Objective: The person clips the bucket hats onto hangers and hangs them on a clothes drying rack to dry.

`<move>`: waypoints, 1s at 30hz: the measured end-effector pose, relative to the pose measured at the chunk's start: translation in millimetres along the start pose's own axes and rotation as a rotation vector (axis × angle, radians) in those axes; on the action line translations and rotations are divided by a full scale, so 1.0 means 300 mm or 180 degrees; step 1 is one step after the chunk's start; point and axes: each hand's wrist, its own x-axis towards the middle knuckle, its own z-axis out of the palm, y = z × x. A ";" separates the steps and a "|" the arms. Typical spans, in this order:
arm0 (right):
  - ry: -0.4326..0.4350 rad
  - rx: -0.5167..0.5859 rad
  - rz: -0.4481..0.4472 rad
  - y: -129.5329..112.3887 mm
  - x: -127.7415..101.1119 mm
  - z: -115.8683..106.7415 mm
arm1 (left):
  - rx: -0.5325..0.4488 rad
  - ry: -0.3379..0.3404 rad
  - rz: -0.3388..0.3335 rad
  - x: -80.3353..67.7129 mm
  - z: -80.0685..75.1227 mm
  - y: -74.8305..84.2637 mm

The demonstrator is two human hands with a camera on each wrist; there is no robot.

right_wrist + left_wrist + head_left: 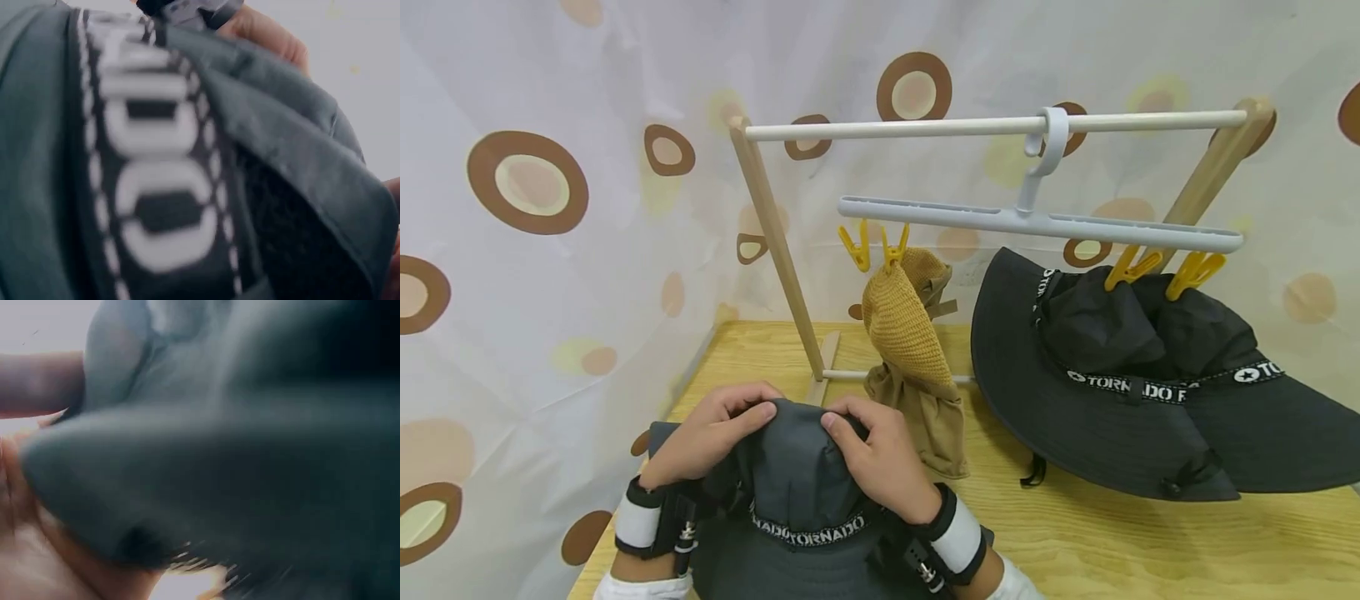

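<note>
Both hands hold a dark grey bucket hat [801, 475] low in the head view, its crown upward and its lettered band facing me. My left hand [722, 429] pinches the crown's top left edge between thumb and fingers. On the top right edge, my right hand [883, 450] grips the cloth the same way. The wide brim spreads below, partly behind the wrists. In the left wrist view the grey hat cloth [187, 475] is blurred and fills most of the frame. The right wrist view shows the white-lettered band [156, 156] close up.
A white hanger [940, 214] hangs from the rod [887, 129] of a wooden rack. Yellow clips [895, 250] hold a mustard knitted hat [906, 325] on its left; other yellow clips [1195, 273] hold a black wide-brimmed hat [1075, 425] on its right. Beneath is a wooden table [1075, 550].
</note>
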 end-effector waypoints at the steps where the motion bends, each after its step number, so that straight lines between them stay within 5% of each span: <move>1: 0.0018 0.0018 0.0003 -0.003 0.000 0.001 | 0.0092 0.0079 -0.0040 -0.001 0.006 0.002; 6: 0.0024 0.0012 -0.0019 -0.013 0.002 0.004 | 0.0653 0.0349 -0.0155 -0.006 0.031 0.019; 10: -0.0099 -0.0184 -0.0083 -0.028 0.017 -0.015 | 0.0684 0.0397 -0.0096 -0.017 0.027 0.021; 13: 0.0036 -0.0673 -0.0290 -0.062 0.050 -0.045 | 0.0545 0.0381 0.0037 -0.031 0.015 0.015; 20: 0.0867 -0.1930 -0.0786 -0.189 0.197 -0.130 | 0.0357 0.0349 0.0281 -0.044 0.000 0.013; 24: 0.0984 -0.2436 -0.0684 -0.219 0.284 -0.146 | 0.0344 0.0330 0.0255 -0.052 0.002 0.010; 30: 0.0801 -0.2838 -0.0371 -0.195 0.365 -0.142 | 0.0687 0.0292 -0.0006 -0.050 0.018 0.009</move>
